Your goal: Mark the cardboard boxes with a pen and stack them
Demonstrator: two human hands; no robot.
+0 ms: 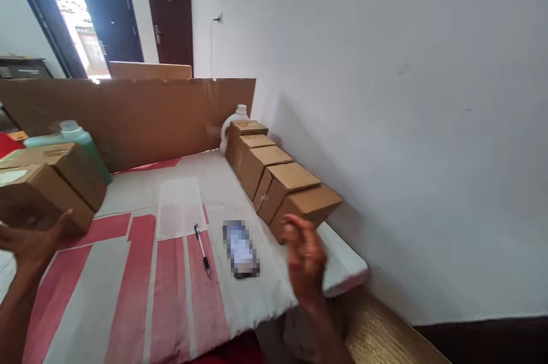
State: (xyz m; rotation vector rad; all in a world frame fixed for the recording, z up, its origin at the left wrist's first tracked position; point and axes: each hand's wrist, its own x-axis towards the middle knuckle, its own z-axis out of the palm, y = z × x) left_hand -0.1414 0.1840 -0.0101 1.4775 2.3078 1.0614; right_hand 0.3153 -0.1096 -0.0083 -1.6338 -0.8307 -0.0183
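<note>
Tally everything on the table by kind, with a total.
Cardboard boxes: 7, made up of 5 in the row by the wall and 2 at the left hand, stacked
Bottles: 2, one green, one white
Pens: 1
Phones: 1
Paper sheets: 1
Total: 12
The right hand is empty.

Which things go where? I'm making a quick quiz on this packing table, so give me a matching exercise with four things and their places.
Things:
1. pen
2. green bottle
3. white bottle
4. box

Places:
A. far end of the box row
B. at the left hand
C. on the cloth beside the phone
D. behind the held box

Pairs: 1-C, 2-D, 3-A, 4-B
</note>
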